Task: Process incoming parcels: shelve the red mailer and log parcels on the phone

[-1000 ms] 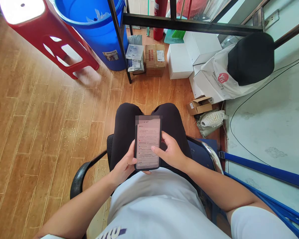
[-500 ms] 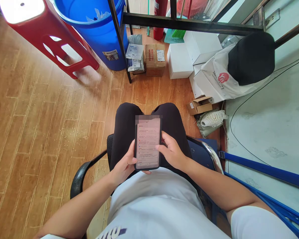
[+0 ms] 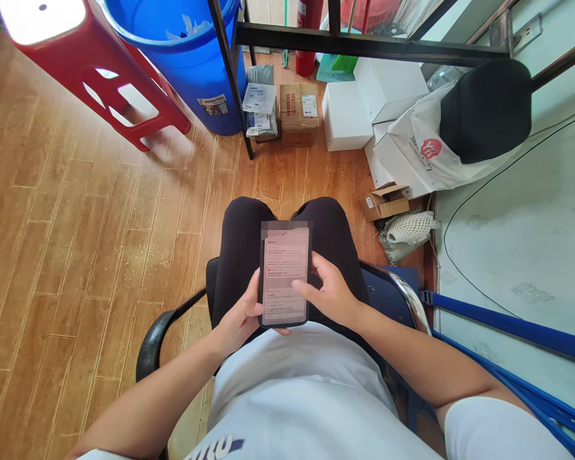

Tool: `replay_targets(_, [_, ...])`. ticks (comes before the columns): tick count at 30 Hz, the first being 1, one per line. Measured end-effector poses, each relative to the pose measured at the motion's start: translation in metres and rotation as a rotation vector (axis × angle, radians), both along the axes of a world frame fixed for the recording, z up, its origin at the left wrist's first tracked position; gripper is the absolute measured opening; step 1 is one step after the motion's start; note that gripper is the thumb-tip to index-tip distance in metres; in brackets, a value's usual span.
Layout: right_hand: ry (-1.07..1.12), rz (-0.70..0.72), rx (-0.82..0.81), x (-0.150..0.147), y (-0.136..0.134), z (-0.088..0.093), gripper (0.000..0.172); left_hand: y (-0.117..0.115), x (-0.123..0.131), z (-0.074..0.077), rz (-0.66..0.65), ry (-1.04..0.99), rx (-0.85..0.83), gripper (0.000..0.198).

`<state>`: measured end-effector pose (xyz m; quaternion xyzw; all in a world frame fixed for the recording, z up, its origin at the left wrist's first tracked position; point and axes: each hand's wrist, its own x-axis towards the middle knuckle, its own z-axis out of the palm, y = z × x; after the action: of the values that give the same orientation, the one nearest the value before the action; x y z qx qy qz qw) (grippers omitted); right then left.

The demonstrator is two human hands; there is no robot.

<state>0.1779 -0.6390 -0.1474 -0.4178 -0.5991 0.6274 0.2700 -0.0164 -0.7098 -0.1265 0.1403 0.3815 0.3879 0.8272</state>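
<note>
A smartphone (image 3: 283, 281) in a black case is held upright above my lap, its lit screen filled with a list of text lines too small to read. My left hand (image 3: 242, 317) grips its lower left side, thumb on the edge and a fingertip showing beneath the bottom. On the other side, my right hand (image 3: 330, 291) supports the right edge with its fingers, partly hidden behind the phone. The right thumb reaches over the screen, a little below its middle.
I sit on a chair with a black armrest (image 3: 148, 345). Ahead stand a red stool (image 3: 96, 70), a blue bin (image 3: 177, 64), a cardboard box (image 3: 299, 115), white boxes (image 3: 347, 118) and a dark metal frame (image 3: 364, 46). A blue bar (image 3: 508, 324) runs along the right wall.
My right thumb has moved left, further over the screen. Some entries in the lower part of the list have changed. Both hands keep their hold on the phone.
</note>
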Motion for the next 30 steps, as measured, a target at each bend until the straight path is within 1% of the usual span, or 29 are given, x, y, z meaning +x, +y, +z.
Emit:
replay_targets(2, [-0.034, -0.003, 0.018, -0.0003, -0.0004, 0.0002, 0.039, 0.0004, 0.0003, 0.0007, 0.003, 0.007, -0.007, 0.067])
replay_targets(5, [0.005, -0.012, -0.006, -0.0001, -0.0002, -0.0001, 0.028, 0.0011, 0.0008, 0.0018, 0.008, 0.007, -0.01, 0.066])
replay_targets(7, [0.048, -0.007, -0.027, 0.0004, 0.0003, -0.0003, 0.027, 0.0014, 0.001, 0.0023, 0.011, 0.002, -0.004, 0.065])
replay_targets(9, [0.044, 0.002, -0.021, 0.0006, 0.0004, -0.0002, 0.027, 0.0018, 0.001, 0.0027, 0.007, -0.001, -0.002, 0.066])
replay_targets(12, [-0.004, 0.004, 0.007, 0.0004, 0.0001, -0.0001, 0.035, 0.002, 0.0009, 0.0029, 0.001, 0.012, -0.014, 0.067])
replay_targets(13, [-0.006, 0.001, 0.008, 0.0003, 0.0, -0.0002, 0.035, 0.002, 0.0008, 0.0028, 0.001, 0.014, -0.017, 0.067])
replay_targets(15, [0.032, -0.005, -0.008, 0.0002, 0.0003, -0.0005, 0.03, 0.0016, 0.0006, 0.0022, 0.002, 0.004, -0.008, 0.067])
replay_targets(18, [0.092, 0.0, -0.028, 0.0006, 0.0012, -0.0007, 0.027, 0.0009, 0.0003, 0.0007, 0.004, -0.015, 0.011, 0.066])
replay_targets(25, [0.037, 0.009, 0.011, 0.0024, 0.0013, -0.0007, 0.021, 0.0019, 0.0004, 0.0001, 0.0, -0.014, 0.017, 0.064])
replay_targets(27, [0.016, 0.013, 0.019, 0.002, 0.0012, -0.0001, 0.024, 0.002, 0.0003, 0.0002, -0.001, -0.011, 0.012, 0.064])
replay_targets(30, [-0.034, 0.024, 0.032, 0.0003, 0.001, 0.0023, 0.042, 0.0014, -0.0002, 0.0, -0.005, -0.011, 0.004, 0.063])
